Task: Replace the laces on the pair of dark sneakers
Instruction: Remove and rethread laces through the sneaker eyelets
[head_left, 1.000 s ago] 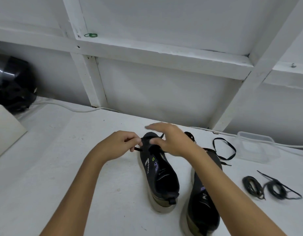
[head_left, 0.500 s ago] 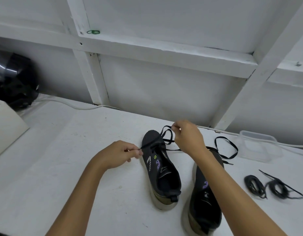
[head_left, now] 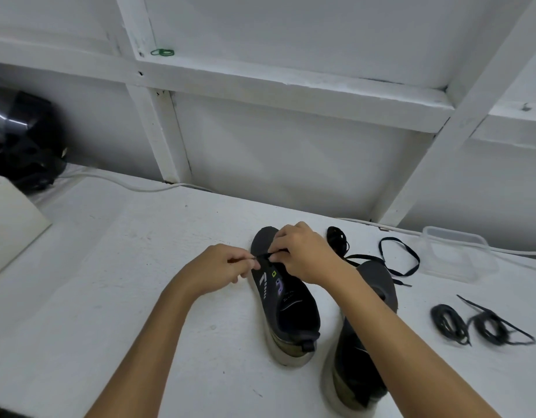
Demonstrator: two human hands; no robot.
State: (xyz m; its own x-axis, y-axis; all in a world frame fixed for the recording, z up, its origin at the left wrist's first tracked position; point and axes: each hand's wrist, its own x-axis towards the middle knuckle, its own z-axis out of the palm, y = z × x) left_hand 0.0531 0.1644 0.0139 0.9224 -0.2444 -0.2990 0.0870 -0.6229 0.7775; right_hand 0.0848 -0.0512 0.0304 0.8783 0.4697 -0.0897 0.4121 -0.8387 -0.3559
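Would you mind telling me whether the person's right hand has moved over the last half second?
Yes. The right hand has come back from beyond the toe of the dark sneaker with the white stripes, nearer and leftward, onto its front eyelets.

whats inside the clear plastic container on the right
Nothing can be seen inside the clear plastic container; the white table shows through its walls. It is blurred at this distance, so something small or clear could go unseen. The loose black lace lies outside it.

Two dark sneakers (head_left: 286, 300) (head_left: 363, 342) side by side, toes away; black lace (head_left: 262, 255) across left one's forefoot.
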